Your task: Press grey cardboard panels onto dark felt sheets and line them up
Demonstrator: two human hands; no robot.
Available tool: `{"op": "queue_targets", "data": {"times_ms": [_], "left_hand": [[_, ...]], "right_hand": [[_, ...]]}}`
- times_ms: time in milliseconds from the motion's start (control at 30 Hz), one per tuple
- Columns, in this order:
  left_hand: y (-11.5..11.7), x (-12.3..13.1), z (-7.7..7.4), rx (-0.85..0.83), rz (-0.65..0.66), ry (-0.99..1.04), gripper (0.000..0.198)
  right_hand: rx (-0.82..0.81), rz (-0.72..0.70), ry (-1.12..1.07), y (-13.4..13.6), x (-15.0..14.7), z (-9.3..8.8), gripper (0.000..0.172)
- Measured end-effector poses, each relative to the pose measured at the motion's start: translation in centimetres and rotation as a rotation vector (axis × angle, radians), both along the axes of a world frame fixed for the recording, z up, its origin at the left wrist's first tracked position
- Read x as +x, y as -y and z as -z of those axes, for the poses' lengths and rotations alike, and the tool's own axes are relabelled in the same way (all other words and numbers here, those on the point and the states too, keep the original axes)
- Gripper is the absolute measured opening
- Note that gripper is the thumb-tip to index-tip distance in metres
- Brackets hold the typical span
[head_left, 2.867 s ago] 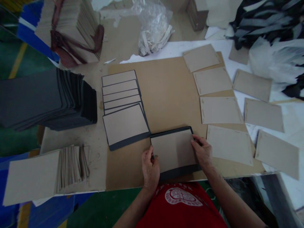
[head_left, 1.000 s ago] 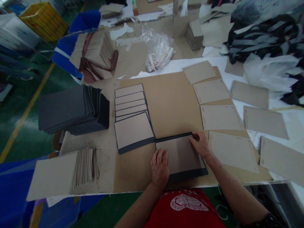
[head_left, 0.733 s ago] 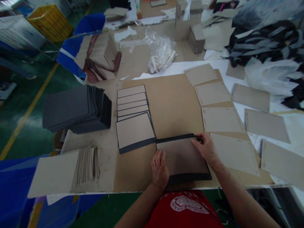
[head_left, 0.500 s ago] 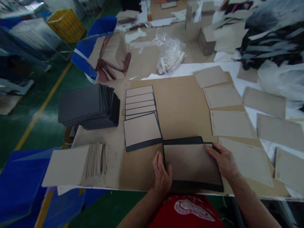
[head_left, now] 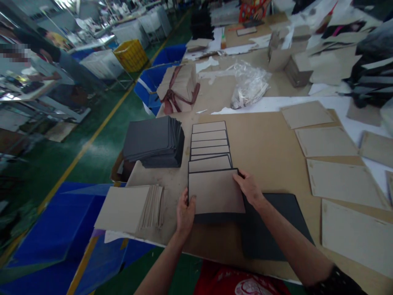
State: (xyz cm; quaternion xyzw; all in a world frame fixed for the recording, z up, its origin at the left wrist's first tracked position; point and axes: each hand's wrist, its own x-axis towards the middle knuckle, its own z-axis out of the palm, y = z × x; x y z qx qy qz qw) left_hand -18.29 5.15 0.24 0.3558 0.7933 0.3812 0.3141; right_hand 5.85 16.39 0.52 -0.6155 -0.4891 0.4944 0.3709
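Both hands hold a tan board on a black sheet (head_left: 216,192) by its sides. My left hand (head_left: 186,213) grips the left edge with the thumb on top, and my right hand (head_left: 250,188) pinches the upper right corner. The held piece overlaps the near end of a row of similar black-edged boards (head_left: 210,143). A bare black sheet (head_left: 276,225) lies to the right, partly hidden under my right forearm. Left of the row stands a thick stack of black sheets (head_left: 150,139).
Tan boards (head_left: 344,178) lie spread on the right. A fanned pile of boards (head_left: 125,207) sits at the table's left edge, above a blue bin (head_left: 55,229). Farther back are a tied bundle of boards (head_left: 179,88) and a clear plastic bag (head_left: 248,84). People work in the background.
The board on its black sheet has moved left and away from me, onto the row's near end, held in both hands. The black sheet beneath it is now uncovered. The view has swung left.
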Motion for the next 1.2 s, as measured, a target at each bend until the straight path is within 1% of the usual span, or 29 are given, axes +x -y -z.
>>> {"op": "queue_targets", "data": {"times_ms": [67,167,300,433,500,600,733,900,1033,1200], "left_hand": [[-1.3,-1.4,0.6,-0.002,0.016,-0.072,0.051],[-2.2,-2.4,1.7,-0.002,0.037,-0.188,0.049],[-2.1,-2.7,3.4,0.047,0.05,-0.289,0.045],[-1.9,-2.9,4.5,0.019,0.025,-0.27,0.046],[-2.0,-3.0,4.6,0.004,0.0,-0.241,0.046],[-2.3,-3.1,4.7,-0.003,-0.014,-0.22,0.046],[-2.5,-3.2,4.8,-0.007,-0.02,-0.211,0.046],[-2.7,-3.5,5.2,-0.012,-0.049,-0.193,0.044],[-2.5,-3.5,5.1,-0.008,-0.042,-0.188,0.045],[-1.7,-3.7,4.6,-0.022,-0.032,-0.177,0.047]], "right_hand": [[0.035,-0.012,0.1,-1.6,-1.8,1.2,0.035],[0.053,0.012,0.201,-2.5,-3.3,2.3,0.036],[0.106,0.027,0.304,-1.8,-3.8,3.2,0.038],[0.163,-0.02,0.464,-0.9,-3.8,3.6,0.044],[0.171,-0.042,0.555,-0.7,-3.9,3.6,0.045],[0.14,-0.04,0.629,-0.9,-4.1,3.4,0.045],[0.06,-0.039,0.614,-1.4,-4.2,3.0,0.042],[0.014,-0.031,0.583,-1.4,-3.8,2.8,0.036],[0.015,-0.046,0.583,-0.5,-3.9,2.9,0.037],[0.054,-0.047,0.585,1.8,-4.1,3.6,0.042]]}}
